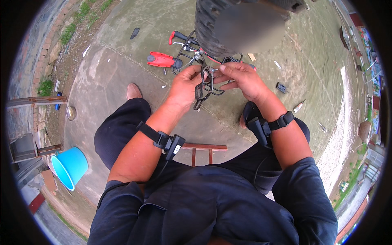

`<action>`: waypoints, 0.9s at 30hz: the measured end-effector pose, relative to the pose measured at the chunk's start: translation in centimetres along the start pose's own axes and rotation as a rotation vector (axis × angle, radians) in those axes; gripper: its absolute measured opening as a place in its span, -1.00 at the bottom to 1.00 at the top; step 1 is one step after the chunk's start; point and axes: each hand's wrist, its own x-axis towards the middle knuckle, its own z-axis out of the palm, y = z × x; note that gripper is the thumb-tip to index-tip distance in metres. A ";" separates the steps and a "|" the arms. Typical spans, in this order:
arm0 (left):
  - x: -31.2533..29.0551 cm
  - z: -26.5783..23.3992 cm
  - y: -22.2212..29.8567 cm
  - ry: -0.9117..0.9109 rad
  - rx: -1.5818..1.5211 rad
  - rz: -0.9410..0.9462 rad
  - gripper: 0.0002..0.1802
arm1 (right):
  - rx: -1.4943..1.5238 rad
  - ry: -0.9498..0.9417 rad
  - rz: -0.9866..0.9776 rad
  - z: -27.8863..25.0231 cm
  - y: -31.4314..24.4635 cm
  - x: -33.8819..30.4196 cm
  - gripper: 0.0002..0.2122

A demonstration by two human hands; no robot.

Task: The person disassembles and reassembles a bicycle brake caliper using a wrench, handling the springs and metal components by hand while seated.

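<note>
In front of me, my left hand (185,85) is closed around a black bent frame-like part (200,90) with thin loops. It hangs down below my fingers. My right hand (243,79) comes from the other side, its thumb and fingers pinching near a small silver bolt-like piece (214,70) at the part's edge. Just beyond my hands lies a handlebar with a black and red grip (179,36), a brake lever and cables. Beside it on the ground is a red plastic piece with a black end (161,59). My fingers partly cover the held part.
A black knobbly tire (206,32) stands at the top, partly behind a blurred patch. A blue bucket (71,167) is at the left, and a reddish-brown stool (204,147) lies between my legs. Small loose parts, including a black block (281,87), dot the concrete.
</note>
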 end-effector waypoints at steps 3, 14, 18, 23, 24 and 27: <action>0.0 0.0 0.1 -0.018 0.007 -0.033 -0.79 | -0.167 0.072 -0.143 0.2 0.0 0.0 -0.77; 0.0 -0.1 -0.1 -0.042 -0.120 -0.044 -0.87 | -0.284 0.089 -0.327 0.1 0.4 0.2 -0.83; 0.0 -0.1 -0.1 -0.052 -0.151 -0.046 -0.88 | -0.270 0.105 -0.339 0.3 0.3 0.0 -0.83; 0.1 -0.4 -0.2 -0.098 -0.220 -0.040 -0.83 | -0.259 0.118 -0.359 0.6 -0.1 0.0 -0.83; 0.1 -0.5 -0.2 -0.104 -0.222 -0.051 -0.83 | -0.261 0.107 -0.372 0.6 -0.1 -0.1 -0.84; 0.0 -0.3 0.0 -0.122 -0.237 -0.079 -0.84 | -0.248 0.079 -0.404 0.8 -0.5 -0.2 -0.85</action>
